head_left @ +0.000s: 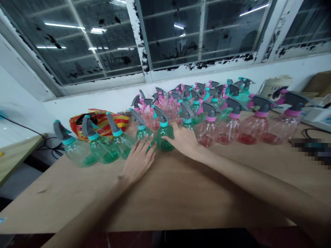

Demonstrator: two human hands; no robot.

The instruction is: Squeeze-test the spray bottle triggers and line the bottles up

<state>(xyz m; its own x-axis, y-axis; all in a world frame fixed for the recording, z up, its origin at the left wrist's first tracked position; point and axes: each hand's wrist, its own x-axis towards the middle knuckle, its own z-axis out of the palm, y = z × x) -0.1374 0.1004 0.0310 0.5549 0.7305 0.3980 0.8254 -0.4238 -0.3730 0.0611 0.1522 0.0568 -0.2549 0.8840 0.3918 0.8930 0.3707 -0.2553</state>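
My left hand (139,156) lies with its fingers stretched out against the front of a green spray bottle (146,133) with a grey trigger head and teal collar. Just to the right, my right hand (186,140) grips another green spray bottle (165,132) from its right side, thumb across the front and index finger near the shoulder. Its remaining fingers are partly hidden. Behind that hand stands one more green spray bottle (187,120). The bottles form a front row, with green ones (103,150) on the left and pink ones (251,128) on the right.
Several more pink and green spray bottles crowd behind the row, near the white wall (108,91). A red-and-yellow bag (120,120) lies at the back left. On the right are a beige container (275,84) and a white power strip (319,113). The wooden table (165,196) extends toward me.
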